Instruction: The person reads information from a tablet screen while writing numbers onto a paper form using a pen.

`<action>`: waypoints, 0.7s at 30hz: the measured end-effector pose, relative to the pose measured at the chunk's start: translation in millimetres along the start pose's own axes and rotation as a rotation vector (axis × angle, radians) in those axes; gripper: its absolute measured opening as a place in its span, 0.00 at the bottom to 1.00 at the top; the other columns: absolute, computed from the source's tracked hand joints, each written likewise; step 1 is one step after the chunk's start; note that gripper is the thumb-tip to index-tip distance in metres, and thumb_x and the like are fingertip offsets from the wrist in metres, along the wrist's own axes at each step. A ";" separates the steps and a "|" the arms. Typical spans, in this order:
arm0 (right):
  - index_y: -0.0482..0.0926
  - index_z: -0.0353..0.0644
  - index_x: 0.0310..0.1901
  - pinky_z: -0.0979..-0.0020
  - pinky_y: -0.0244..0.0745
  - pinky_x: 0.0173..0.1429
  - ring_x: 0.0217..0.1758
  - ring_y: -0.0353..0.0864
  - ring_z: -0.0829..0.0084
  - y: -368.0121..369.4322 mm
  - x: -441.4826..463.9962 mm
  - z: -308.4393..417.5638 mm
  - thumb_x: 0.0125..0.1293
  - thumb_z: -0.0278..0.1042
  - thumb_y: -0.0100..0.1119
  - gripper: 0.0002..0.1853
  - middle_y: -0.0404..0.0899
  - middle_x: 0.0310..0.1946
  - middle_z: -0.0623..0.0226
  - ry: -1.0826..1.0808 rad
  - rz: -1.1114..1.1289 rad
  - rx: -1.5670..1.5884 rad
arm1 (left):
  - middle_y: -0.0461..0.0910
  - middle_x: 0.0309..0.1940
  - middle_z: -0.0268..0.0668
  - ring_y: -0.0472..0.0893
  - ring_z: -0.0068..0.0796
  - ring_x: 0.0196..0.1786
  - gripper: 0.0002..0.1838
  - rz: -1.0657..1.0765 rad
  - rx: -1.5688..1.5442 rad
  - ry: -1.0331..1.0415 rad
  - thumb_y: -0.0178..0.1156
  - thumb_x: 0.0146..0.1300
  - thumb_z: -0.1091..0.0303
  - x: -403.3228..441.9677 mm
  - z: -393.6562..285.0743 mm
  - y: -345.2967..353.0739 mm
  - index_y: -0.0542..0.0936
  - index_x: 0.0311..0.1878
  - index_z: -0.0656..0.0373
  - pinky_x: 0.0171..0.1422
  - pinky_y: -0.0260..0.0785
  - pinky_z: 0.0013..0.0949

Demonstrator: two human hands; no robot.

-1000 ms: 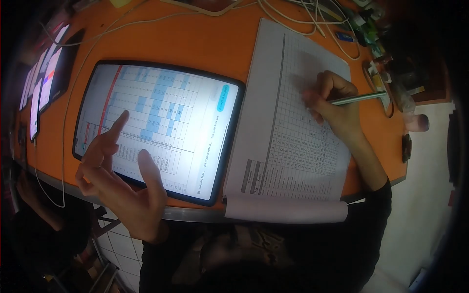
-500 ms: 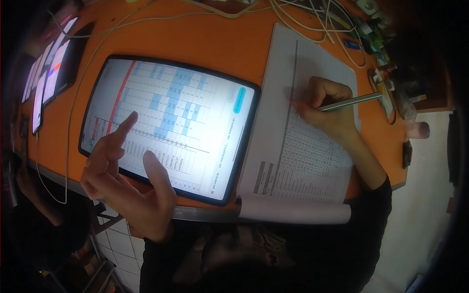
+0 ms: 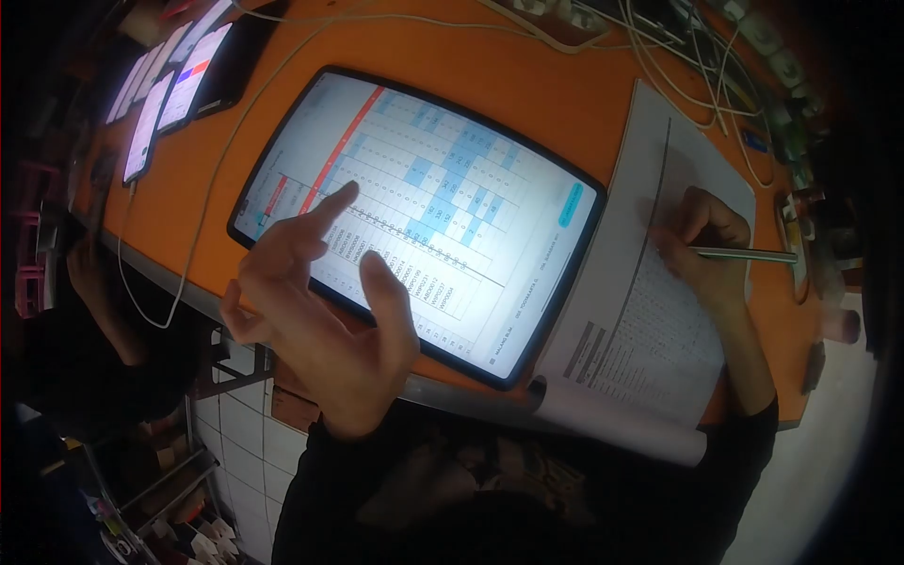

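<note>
A tablet (image 3: pixel 527 273) lies on the orange table, its lit screen showing a spreadsheet with a red header row and blue cells. Over its near left part is my left hand (image 3: pixel 325 306), empty, index finger stretched toward the rows and thumb apart; whether the fingertip touches the glass I cannot tell. To the right lies a stack of printed sheets (image 3: pixel 650 325) with table rows, its near edge rolled up. My right hand (image 3: pixel 706 250) rests on these sheets, fingers closed around a slim silver-green pen (image 3: pixel 753 254) that points right; its tip is hidden.
Several lit phones (image 3: pixel 149 127) stand at the far left, with a white cable (image 3: pixel 202 202) running across the table. Tangled cables (image 3: pixel 720 85) and small items line the back right. Another person's arm (image 3: pixel 104 306) shows at the left edge.
The view has turned, so the tablet, sheets and both hands appear farther right and tilted. My left hand still points at the screen; my right hand keeps hold of the pen.
</note>
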State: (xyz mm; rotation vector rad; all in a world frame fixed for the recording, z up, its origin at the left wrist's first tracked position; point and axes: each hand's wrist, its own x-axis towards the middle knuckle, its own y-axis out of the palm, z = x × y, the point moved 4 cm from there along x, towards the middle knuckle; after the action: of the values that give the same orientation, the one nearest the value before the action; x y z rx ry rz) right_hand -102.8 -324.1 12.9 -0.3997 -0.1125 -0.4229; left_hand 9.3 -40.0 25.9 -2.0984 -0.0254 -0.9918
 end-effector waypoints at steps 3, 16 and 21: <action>0.64 0.46 0.18 0.85 0.60 0.20 0.17 0.66 0.89 3.2 1.9 2.5 0.49 0.16 0.67 0.19 0.68 0.18 0.75 -0.028 -0.006 0.019 | 0.82 0.42 0.42 0.77 0.29 0.44 0.16 -0.006 0.056 -0.032 0.52 0.63 0.57 1.7 -0.3 -3.4 0.62 0.44 0.56 0.58 0.55 0.36; 0.62 0.45 0.16 0.85 0.60 0.16 0.14 0.68 0.88 -1.5 -0.3 -1.1 0.50 0.15 0.65 0.20 0.68 0.16 0.74 -0.011 -0.018 -0.005 | 0.82 0.41 0.42 0.78 0.29 0.45 0.14 -0.029 0.036 0.014 0.52 0.63 0.58 1.3 2.0 -1.3 0.63 0.43 0.56 0.60 0.56 0.40; 0.62 0.46 0.16 0.85 0.60 0.15 0.13 0.68 0.88 -1.6 -0.4 1.1 0.51 0.15 0.64 0.20 0.68 0.14 0.74 0.016 -0.022 0.013 | 0.83 0.39 0.42 0.77 0.26 0.42 0.13 -0.044 -0.035 -0.014 0.52 0.62 0.60 2.0 2.6 0.7 0.63 0.42 0.56 0.58 0.52 0.39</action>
State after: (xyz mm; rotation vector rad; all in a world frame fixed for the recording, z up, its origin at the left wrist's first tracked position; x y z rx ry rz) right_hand -103.9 -324.8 14.4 -0.3828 -0.1037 -0.4465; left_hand 12.6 -39.4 25.8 -2.1452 -0.0625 -1.0101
